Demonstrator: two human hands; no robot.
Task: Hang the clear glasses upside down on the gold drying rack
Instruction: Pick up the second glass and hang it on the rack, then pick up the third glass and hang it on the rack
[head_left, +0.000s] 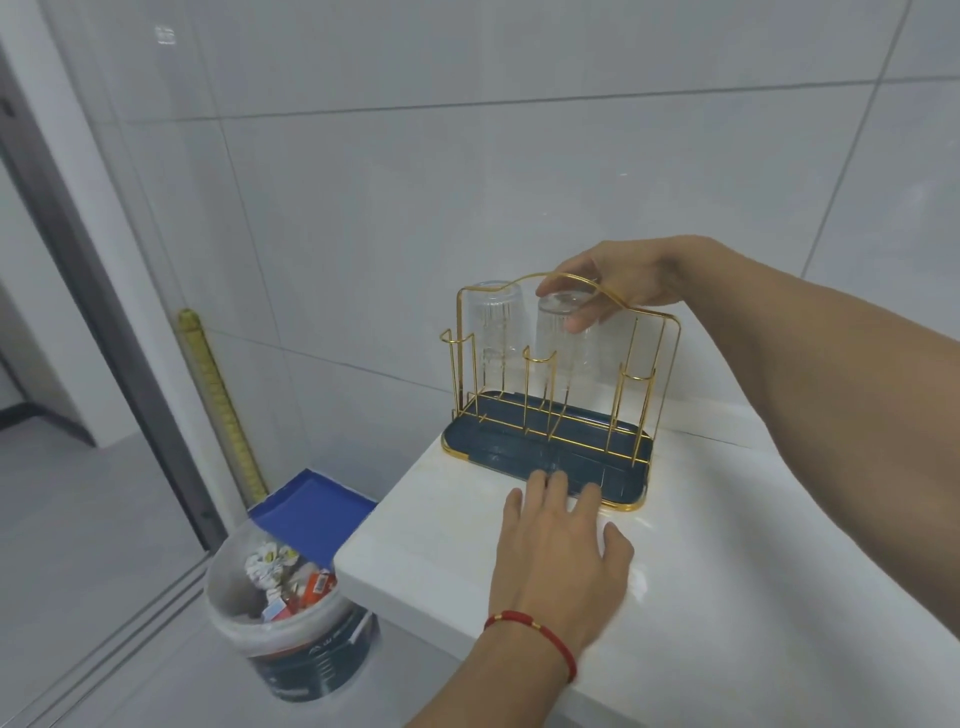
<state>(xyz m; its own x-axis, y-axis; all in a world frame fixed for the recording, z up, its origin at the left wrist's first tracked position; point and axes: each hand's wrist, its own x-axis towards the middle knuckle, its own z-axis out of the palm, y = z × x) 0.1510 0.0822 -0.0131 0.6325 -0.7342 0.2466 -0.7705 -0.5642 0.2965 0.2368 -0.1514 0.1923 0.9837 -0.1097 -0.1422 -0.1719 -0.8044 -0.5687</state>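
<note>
The gold wire drying rack (647, 317) with a dark blue tray base (470, 434) stands on the white counter against the tiled wall. One clear glass (493, 332) hangs upside down on a rear peg at the left. My right hand (623, 283) reaches over the rack's top and grips the base of a second clear glass (563, 338), upside down over a rear middle peg. My left hand (558, 556) lies flat on the counter, fingers spread, fingertips touching the tray's front edge. Three front pegs are bare.
The white counter (727, 545) ends at a corner on the left, just beside the rack. Below it on the floor stands a bucket (291, 639) of rubbish with a blue lid (311, 512) behind it. A glass door frame (119, 332) runs along the left.
</note>
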